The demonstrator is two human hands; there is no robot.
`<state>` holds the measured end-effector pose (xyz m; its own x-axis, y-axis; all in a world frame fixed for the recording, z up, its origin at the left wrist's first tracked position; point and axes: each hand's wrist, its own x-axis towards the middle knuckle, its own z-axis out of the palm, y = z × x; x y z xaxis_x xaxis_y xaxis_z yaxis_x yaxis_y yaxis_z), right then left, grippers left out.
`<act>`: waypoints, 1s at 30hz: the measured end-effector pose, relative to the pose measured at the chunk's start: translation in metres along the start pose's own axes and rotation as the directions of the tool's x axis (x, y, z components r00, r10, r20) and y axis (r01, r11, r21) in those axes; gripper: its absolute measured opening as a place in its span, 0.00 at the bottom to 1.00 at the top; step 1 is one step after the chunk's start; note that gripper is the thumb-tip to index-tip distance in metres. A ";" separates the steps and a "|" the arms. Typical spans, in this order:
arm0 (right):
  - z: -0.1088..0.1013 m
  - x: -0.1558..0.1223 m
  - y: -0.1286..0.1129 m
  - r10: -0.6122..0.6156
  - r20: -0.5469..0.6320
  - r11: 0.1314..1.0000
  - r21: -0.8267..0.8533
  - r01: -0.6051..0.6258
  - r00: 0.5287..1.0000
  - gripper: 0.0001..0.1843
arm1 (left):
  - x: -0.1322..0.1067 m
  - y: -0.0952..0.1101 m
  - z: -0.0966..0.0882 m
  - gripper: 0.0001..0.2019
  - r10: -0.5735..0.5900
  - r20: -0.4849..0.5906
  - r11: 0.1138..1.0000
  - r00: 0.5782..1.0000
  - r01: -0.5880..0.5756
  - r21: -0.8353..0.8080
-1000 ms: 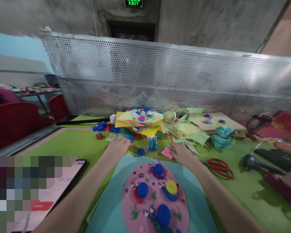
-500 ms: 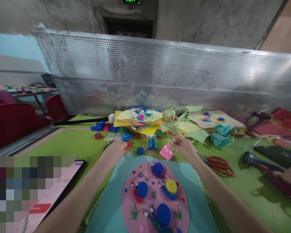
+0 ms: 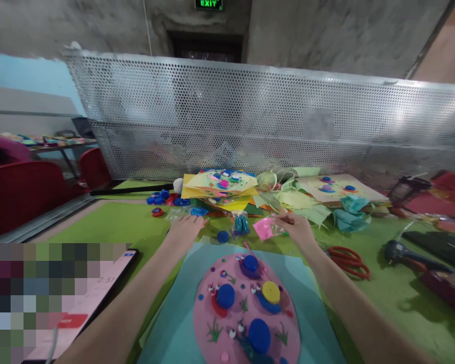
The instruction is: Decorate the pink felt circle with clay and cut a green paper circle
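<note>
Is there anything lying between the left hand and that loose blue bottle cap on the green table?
Nothing visible does. The left hand rests on the green table, and the blue bottle cap lies just to its right with only bare green surface between them.

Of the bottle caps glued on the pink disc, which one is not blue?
The yellow cap, right of centre on the pink disc; the other three are blue.

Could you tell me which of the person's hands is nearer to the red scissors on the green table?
The right hand. It is just left of the red scissors, pinching a small clear bag with pink contents. The left hand rests farther left, beyond the pink disc.
</note>
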<state>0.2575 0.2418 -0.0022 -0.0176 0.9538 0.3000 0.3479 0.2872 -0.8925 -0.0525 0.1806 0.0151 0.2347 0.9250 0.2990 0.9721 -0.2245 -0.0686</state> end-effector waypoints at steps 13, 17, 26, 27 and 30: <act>0.013 -0.001 -0.013 -0.127 -0.017 0.961 -0.249 0.119 0.992 0.16 | -0.002 0.044 -0.009 0.12 0.152 -0.022 0.988 0.988 -0.153 -0.037; 0.016 0.003 -0.007 -0.153 0.009 0.904 -0.402 0.144 0.988 0.14 | 0.001 0.061 -0.008 0.13 0.197 0.006 0.977 0.980 -0.195 -0.083; 0.037 -0.014 -0.031 -0.321 0.256 0.559 -0.726 0.401 0.912 0.32 | 0.005 0.061 0.000 0.15 0.195 0.032 0.976 0.980 -0.191 -0.101; 0.039 -0.016 -0.036 -0.337 0.370 0.503 -0.706 0.498 0.866 0.34 | 0.005 0.061 0.000 0.15 0.199 0.030 0.975 0.980 -0.195 -0.105; 0.040 -0.019 -0.043 -0.329 0.592 0.370 -0.636 0.677 0.736 0.37 | 0.007 0.061 0.004 0.13 0.189 0.007 0.975 0.982 -0.187 -0.123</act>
<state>0.2059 0.2146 0.0168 -0.6821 0.6600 0.3147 0.7133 0.6954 0.0876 0.0088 0.1741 0.0095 0.4144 0.8678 0.2741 0.9031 -0.4294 -0.0057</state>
